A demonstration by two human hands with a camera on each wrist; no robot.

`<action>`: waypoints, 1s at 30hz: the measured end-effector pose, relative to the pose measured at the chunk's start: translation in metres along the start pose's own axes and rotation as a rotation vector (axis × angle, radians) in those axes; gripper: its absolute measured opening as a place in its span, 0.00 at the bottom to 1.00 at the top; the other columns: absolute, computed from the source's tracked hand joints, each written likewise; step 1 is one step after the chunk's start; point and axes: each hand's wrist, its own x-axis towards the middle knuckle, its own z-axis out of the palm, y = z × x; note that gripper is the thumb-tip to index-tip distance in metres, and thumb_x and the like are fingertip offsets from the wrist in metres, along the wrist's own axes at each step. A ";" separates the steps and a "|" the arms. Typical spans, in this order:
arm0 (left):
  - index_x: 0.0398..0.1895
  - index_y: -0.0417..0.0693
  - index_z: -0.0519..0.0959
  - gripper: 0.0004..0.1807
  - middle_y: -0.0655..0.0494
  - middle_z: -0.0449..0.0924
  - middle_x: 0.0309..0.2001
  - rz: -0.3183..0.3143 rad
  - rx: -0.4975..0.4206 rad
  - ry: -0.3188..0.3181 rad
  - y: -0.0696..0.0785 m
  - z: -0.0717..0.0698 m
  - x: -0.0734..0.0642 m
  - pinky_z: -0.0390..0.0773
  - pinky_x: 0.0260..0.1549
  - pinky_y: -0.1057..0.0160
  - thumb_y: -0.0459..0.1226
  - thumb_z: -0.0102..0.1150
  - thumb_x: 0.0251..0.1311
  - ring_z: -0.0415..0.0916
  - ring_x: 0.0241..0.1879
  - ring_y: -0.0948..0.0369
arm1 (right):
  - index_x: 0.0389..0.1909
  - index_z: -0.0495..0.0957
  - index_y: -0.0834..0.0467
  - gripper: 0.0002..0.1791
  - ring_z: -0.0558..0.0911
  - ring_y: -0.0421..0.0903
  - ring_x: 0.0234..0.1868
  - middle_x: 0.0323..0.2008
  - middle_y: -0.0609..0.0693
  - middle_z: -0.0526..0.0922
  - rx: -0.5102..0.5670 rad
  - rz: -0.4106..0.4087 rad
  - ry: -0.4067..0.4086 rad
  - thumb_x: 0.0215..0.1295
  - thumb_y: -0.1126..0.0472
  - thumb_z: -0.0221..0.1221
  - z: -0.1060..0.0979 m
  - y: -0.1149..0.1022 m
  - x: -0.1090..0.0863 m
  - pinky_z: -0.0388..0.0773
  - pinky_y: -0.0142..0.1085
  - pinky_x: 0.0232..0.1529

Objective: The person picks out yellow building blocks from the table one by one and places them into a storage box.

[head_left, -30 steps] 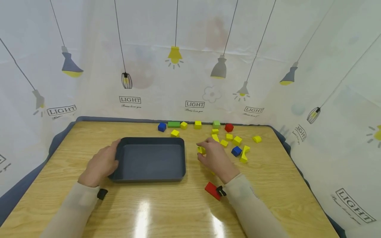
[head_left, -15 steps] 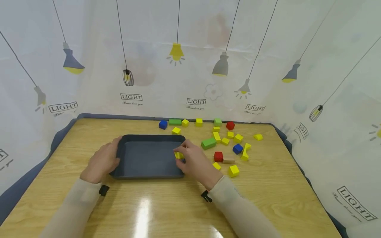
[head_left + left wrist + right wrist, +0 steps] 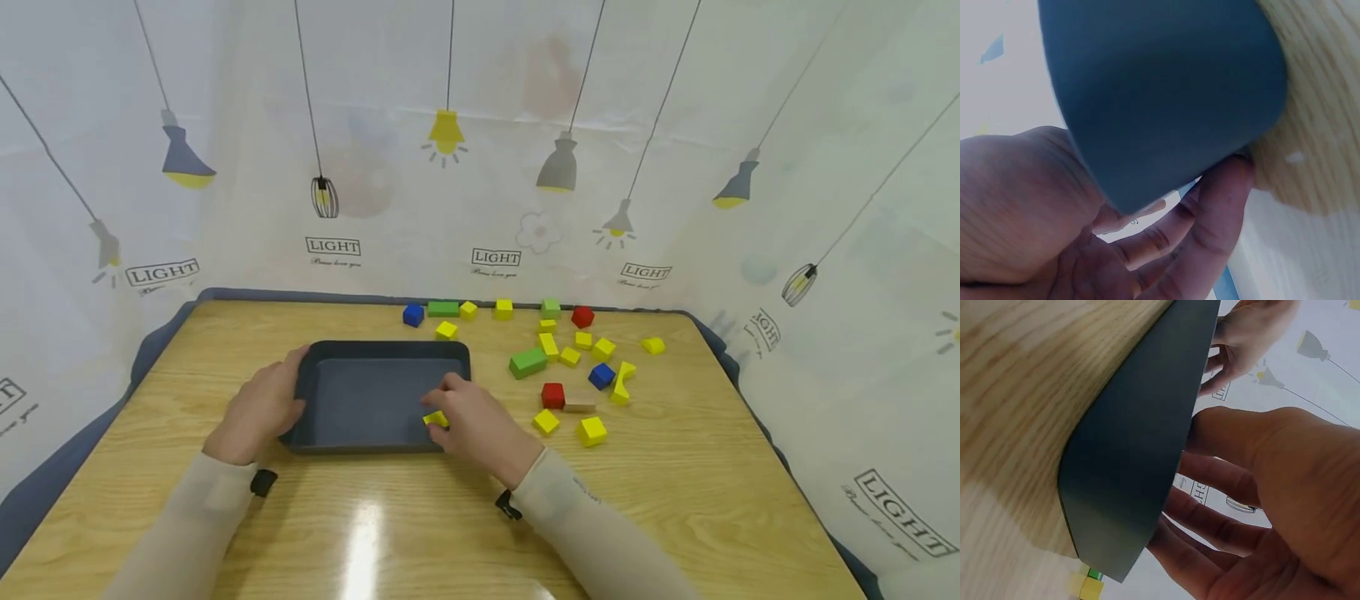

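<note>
A dark grey rectangular tray lies on the wooden table. At its left end my left hand grips the rim; in the left wrist view, thumb and fingers lie on either side of the tray wall. My right hand reaches over the tray's right end and pinches a small yellow block between thumb and fingers. Whether that block touches the tray floor I cannot tell. From the right wrist view, the tray wall hides the fingertips and the block.
Right of the tray lie loose blocks: a green block, a red cube, a blue cube, a flat wooden block and several yellow ones. More stand along the back edge, including a blue cube. A printed curtain surrounds the table.
My right hand has moved left with the yellow block, from beside the tray to over its right end. This uncovered several blocks; a red block near my right wrist no longer shows. My left hand stays put.
</note>
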 end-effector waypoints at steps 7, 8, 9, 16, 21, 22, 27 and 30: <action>0.91 0.26 0.55 0.49 0.18 0.82 0.66 0.032 0.010 0.037 -0.003 -0.002 0.000 0.89 0.54 0.33 0.23 0.69 0.70 0.88 0.59 0.28 | 0.67 0.92 0.56 0.21 0.89 0.45 0.46 0.57 0.54 0.89 0.010 -0.010 0.048 0.77 0.58 0.78 -0.009 0.004 -0.003 0.90 0.32 0.50; 0.91 0.26 0.55 0.50 0.18 0.82 0.66 0.035 0.013 0.039 -0.004 -0.002 0.000 0.89 0.54 0.33 0.23 0.70 0.70 0.88 0.58 0.28 | 0.67 0.92 0.56 0.21 0.88 0.45 0.46 0.57 0.54 0.89 0.014 -0.014 0.058 0.77 0.58 0.78 -0.011 0.005 -0.004 0.90 0.32 0.49; 0.91 0.26 0.55 0.50 0.18 0.83 0.66 0.039 0.010 0.039 -0.005 -0.002 0.000 0.89 0.52 0.33 0.23 0.70 0.70 0.88 0.57 0.29 | 0.67 0.92 0.56 0.21 0.88 0.45 0.46 0.57 0.55 0.89 0.016 -0.014 0.066 0.77 0.59 0.78 -0.013 0.006 -0.005 0.90 0.32 0.49; 0.90 0.23 0.55 0.52 0.16 0.81 0.68 0.084 0.017 0.039 -0.012 0.001 0.002 0.88 0.59 0.30 0.24 0.74 0.69 0.85 0.63 0.25 | 0.68 0.92 0.53 0.21 0.88 0.46 0.47 0.57 0.53 0.89 0.020 0.063 0.104 0.77 0.57 0.77 -0.024 0.016 -0.012 0.92 0.38 0.50; 0.89 0.22 0.55 0.52 0.15 0.80 0.67 0.143 0.018 0.040 -0.017 0.001 0.003 0.88 0.58 0.30 0.24 0.76 0.68 0.85 0.63 0.24 | 0.67 0.92 0.53 0.22 0.88 0.48 0.47 0.59 0.56 0.89 0.033 0.135 0.120 0.76 0.57 0.79 -0.032 0.027 -0.017 0.93 0.43 0.52; 0.89 0.23 0.55 0.52 0.14 0.80 0.67 0.151 0.015 0.035 -0.018 0.001 0.004 0.88 0.58 0.30 0.24 0.76 0.69 0.85 0.63 0.24 | 0.67 0.92 0.53 0.22 0.88 0.49 0.47 0.59 0.56 0.89 0.030 0.148 0.124 0.75 0.57 0.79 -0.032 0.030 -0.019 0.93 0.44 0.52; 0.89 0.25 0.54 0.52 0.15 0.81 0.66 0.166 -0.005 0.012 -0.022 0.003 0.007 0.88 0.56 0.31 0.27 0.76 0.71 0.85 0.63 0.25 | 0.66 0.92 0.53 0.22 0.90 0.50 0.47 0.60 0.55 0.90 -0.016 0.197 0.142 0.74 0.56 0.80 -0.035 0.048 -0.029 0.93 0.47 0.52; 0.89 0.26 0.53 0.52 0.15 0.81 0.66 0.156 -0.016 0.005 -0.024 0.004 0.008 0.89 0.54 0.33 0.28 0.76 0.72 0.86 0.62 0.25 | 0.66 0.92 0.54 0.22 0.90 0.51 0.45 0.59 0.56 0.90 -0.030 0.197 0.148 0.74 0.56 0.80 -0.035 0.060 -0.035 0.92 0.47 0.49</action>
